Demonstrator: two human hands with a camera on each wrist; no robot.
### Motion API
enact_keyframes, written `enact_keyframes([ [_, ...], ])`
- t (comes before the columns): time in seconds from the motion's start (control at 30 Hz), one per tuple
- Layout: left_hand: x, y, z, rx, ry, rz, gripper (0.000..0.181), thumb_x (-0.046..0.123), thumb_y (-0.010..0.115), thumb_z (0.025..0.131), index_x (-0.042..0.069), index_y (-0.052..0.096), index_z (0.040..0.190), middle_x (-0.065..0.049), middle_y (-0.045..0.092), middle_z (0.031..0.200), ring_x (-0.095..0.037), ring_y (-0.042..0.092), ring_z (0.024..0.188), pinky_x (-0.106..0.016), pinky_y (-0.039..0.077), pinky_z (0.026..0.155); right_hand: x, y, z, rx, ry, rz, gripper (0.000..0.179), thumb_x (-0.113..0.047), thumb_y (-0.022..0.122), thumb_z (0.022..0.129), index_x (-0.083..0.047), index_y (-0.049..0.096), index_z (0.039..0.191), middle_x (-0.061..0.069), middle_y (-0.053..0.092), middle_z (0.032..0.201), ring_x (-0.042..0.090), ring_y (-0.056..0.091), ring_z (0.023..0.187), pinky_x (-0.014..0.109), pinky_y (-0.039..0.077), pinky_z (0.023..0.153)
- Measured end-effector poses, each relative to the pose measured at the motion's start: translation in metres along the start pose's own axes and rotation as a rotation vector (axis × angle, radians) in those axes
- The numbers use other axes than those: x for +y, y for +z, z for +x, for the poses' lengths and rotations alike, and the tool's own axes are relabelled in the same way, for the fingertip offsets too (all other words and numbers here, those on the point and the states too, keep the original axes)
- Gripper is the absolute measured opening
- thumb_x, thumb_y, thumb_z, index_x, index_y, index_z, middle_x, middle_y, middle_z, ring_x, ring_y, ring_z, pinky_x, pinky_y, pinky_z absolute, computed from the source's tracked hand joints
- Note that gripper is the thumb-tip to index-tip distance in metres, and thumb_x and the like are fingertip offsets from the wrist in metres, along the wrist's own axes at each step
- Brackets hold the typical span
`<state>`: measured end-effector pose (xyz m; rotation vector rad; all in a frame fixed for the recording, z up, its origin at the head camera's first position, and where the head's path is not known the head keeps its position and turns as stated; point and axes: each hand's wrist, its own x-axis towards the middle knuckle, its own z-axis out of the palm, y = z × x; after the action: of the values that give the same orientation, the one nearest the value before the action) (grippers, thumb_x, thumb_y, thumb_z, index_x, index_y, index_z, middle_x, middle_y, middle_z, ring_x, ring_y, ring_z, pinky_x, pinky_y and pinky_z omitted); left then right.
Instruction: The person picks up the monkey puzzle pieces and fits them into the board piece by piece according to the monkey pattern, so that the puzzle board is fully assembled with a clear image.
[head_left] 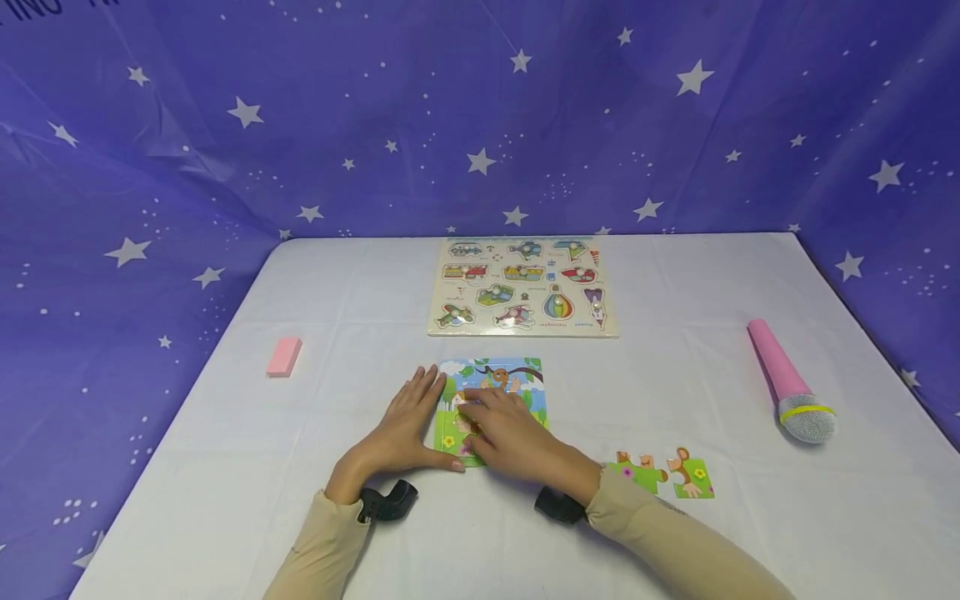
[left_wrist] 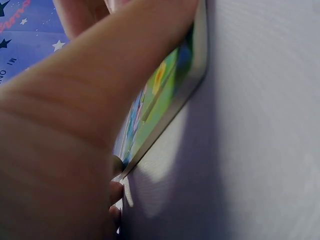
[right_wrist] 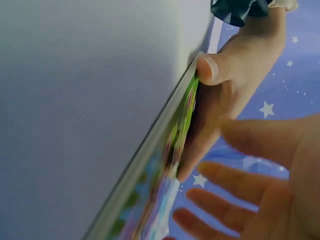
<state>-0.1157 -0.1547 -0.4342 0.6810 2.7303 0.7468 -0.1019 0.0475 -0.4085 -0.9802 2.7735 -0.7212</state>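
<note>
The left hand rests straight-fingered against the puzzle, the right hand loosely spread above; fitting seems underway, next likely needing 1 loose piece.

Star-printed purple sheeting hangs behind and beside a white-covered table.

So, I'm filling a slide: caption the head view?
Left hand touches a jigsaw puzzle, right hand over it; two loose pieces lie to the right.

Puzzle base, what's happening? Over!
Left hand touching square green-and-blue puzzle. Right hand above, hiding part. Two green jigsaw pieces lie to its right.
</note>
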Motion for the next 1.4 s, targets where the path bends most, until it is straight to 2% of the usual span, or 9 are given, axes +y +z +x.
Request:
enact_keyframes([
  [0.07,0.0,0.0,0.0,-0.001,-0.004,0.003,0.122,0.062,0.073,0.058,0.007,0.01,0.146,-0.011,0.001,0.154,-0.028,-0.005,0.142,-0.048,0.003,0.115,0.001,-0.002,-0.006,-0.025,-0.039,-0.036,0.043,-0.033,0.054,0.09,-0.01,0.053,0.126,0.008,0.041,0.141,0.028,0.038,0.129,0.054,0.032,0.103],
  [0.3,0.0,0.0,0.0,0.0,0.0,0.004,0.121,0.06,0.074,0.058,0.006,0.011,0.146,-0.013,0.002,0.154,-0.03,-0.003,0.142,-0.051,0.005,0.114,0.003,-0.006,-0.025,-0.206,-0.155,-0.091,0.054,-0.049,0.028,0.096,-0.016,0.042,0.136,0.001,0.029,0.149,0.024,0.021,0.14,0.051,0.019,0.112],
  [0.57,0.001,0.0,0.0,0.005,-0.002,-0.001,0.121,0.06,0.075,0.058,0.005,0.012,0.146,-0.014,0.003,0.154,-0.031,-0.003,0.142,-0.052,0.005,0.114,0.004,-0.006,-0.029,-0.271,-0.165,-0.086,0.063,-0.055,0.019,0.094,-0.014,0.041,0.137,0.001,0.024,0.151,0.023,0.015,0.141,0.051,0.01,0.114],
  [0.8,0.0,0.0,0.0,0.004,0.001,-0.01,0.121,0.058,0.076,0.058,0.005,0.011,0.146,-0.013,0.002,0.154,-0.03,-0.003,0.142,-0.052,0.005,0.114,0.002,-0.005,-0.029,-0.308,-0.144,-0.082,0.068,-0.06,0.018,0.092,-0.015,0.038,0.139,0.0,0.021,0.151,0.022,0.011,0.142,0.051,0.007,0.115],
  [0.97,0.0,-0.001,0.0,0.004,0.001,-0.008,0.121,0.058,0.075,0.058,0.006,0.011,0.146,-0.013,0.002,0.154,-0.03,-0.004,0.142,-0.052,0.005,0.114,0.003,-0.006,-0.028,-0.278,-0.155,-0.088,0.067,-0.06,0.021,0.092,-0.015,0.04,0.137,0.0,0.023,0.151,0.022,0.014,0.142,0.051,0.01,0.114],
  [1.1,-0.001,0.001,0.001,0.005,-0.002,-0.004,0.12,0.059,0.075,0.058,0.006,0.012,0.146,-0.013,0.003,0.154,-0.03,-0.004,0.142,-0.053,0.005,0.114,0.005,-0.011,-0.03,-0.213,-0.152,-0.082,0.059,-0.056,0.032,0.092,-0.017,0.046,0.134,0.001,0.03,0.149,0.024,0.02,0.14,0.051,0.018,0.113],
  [1.23,-0.001,0.002,0.001,0.007,-0.004,-0.008,0.122,0.06,0.075,0.057,0.007,0.011,0.146,-0.011,0.003,0.154,-0.029,-0.004,0.142,-0.052,0.005,0.114,0.012,-0.019,-0.037,-0.122,-0.073,-0.081,0.051,-0.051,0.046,0.089,-0.019,0.051,0.129,0.005,0.041,0.141,0.026,0.033,0.134,0.05,0.027,0.108],
  [1.4,-0.001,0.003,0.001,0.005,-0.023,-0.013,0.124,0.061,0.076,0.055,0.009,0.009,0.146,-0.01,0.002,0.154,-0.027,-0.005,0.142,-0.05,0.004,0.115,0.028,-0.036,-0.057,-0.022,0.054,-0.085,0.044,-0.043,0.057,0.085,-0.015,0.059,0.119,0.006,0.056,0.122,0.025,0.048,0.118,0.049,0.034,0.101],
])
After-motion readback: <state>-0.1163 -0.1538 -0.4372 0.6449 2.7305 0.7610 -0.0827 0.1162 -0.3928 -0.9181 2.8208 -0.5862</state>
